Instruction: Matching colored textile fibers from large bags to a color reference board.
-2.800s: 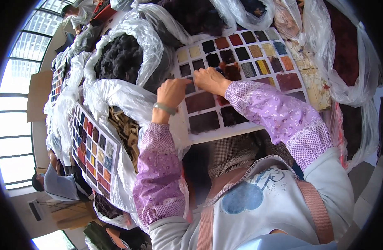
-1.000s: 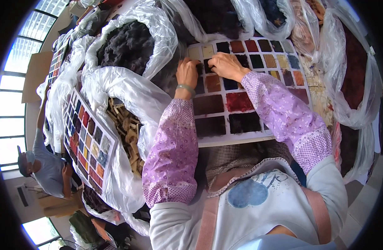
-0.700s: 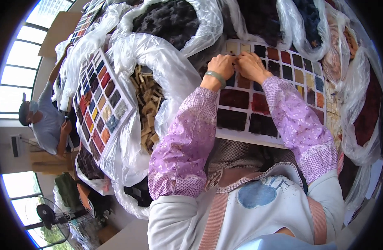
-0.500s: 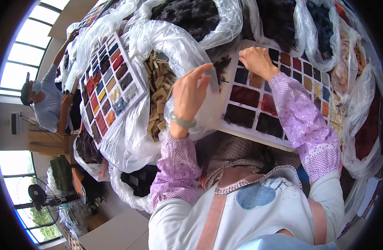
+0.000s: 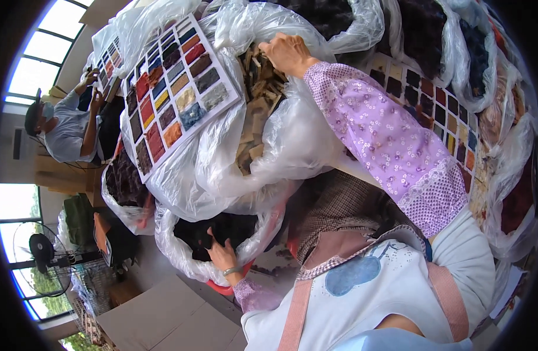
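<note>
Several tall windows (image 5: 38, 58) stand well to the left of the left hand (image 5: 224, 255), with a standing fan (image 5: 42, 248) before them and a co-worker (image 5: 70, 134) in a pale blue top further up. Below that hand, to its left, spreads a flat grey-brown surface (image 5: 164, 319). Above it, a swatch board (image 5: 213, 117) rests tilted on clear plastic. Dark fluffy material (image 5: 190, 234) fills a lined bin right at the left hand, whose fingers are partly bent; I can't tell whether they grip any. Tan pieces (image 5: 258, 117) sit in an open bag just below the right hand (image 5: 288, 54); its fingers curl downward, their hold hidden from me. Well below it, fine marks round the shirt's blue print (image 5: 354, 275) are too small to read. To its right, a second swatch board (image 5: 420, 83) lies among bags.
</note>
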Demonstrator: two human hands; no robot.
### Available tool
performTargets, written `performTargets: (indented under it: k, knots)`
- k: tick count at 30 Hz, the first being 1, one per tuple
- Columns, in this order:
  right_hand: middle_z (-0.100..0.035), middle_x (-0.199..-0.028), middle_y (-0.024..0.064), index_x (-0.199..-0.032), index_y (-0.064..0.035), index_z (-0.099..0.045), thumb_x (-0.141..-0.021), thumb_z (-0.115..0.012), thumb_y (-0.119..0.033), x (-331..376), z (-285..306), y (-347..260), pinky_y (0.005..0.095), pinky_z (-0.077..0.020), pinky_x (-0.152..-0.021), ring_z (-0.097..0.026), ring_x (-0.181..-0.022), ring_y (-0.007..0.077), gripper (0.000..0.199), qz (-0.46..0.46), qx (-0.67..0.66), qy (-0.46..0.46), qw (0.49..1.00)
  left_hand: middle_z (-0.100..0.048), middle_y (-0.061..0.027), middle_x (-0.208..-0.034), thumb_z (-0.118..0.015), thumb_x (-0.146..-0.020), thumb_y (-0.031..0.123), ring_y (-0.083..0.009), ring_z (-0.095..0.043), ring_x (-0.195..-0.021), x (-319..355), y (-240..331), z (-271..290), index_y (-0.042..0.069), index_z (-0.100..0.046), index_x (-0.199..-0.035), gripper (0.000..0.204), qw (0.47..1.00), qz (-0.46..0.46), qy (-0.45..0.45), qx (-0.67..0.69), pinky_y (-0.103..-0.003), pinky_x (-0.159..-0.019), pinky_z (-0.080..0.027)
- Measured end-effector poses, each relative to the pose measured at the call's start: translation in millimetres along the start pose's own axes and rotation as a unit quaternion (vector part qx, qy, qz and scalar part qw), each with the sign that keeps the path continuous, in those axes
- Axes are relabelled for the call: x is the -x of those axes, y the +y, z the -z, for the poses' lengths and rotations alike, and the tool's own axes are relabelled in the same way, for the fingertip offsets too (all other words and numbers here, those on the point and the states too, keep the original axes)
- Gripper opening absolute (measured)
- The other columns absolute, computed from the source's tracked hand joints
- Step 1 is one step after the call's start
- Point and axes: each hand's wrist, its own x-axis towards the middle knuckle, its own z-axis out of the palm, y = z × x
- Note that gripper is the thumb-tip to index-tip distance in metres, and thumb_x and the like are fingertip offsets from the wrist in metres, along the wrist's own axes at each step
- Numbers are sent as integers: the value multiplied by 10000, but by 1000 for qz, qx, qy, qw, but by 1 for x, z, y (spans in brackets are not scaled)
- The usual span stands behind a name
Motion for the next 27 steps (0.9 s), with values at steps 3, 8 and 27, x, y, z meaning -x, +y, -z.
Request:
performTargets:
  k: [3,8,27]
  knots:
    - [-637,-815,117,-996,-219,-633,-739,-610,-231,-2,17,5,351,-501,-669,-624,-757,238,259,-113,-135,-6,984,-564,-155,-967,-663,-630,50,-337,-537,-900,-19,10,-3,89,-545,-1081,468,995,3,-35,91,-418,-768,-421]
    - [-647,-798,89,-866,-187,-680,-690,-657,-288,8,6,18,357,-487,-694,-623,-745,244,204,-143,-225,-40,963,-608,-178,-740,-615,-669,59,-339,-577,-672,-25,9,-8,-27,-572,-935,282,988,-16,-9,155,-397,-645,-442]
    - [-651,-801,70,-825,-141,-658,-724,-597,-275,223,18,252,356,-486,-694,-624,-767,252,179,-427,-236,14,873,-572,-70,-716,-480,-840,148,-119,-506,-528,-74,160,114,15,-585,-871,173,892,24,285,350,-219,-482,-409]
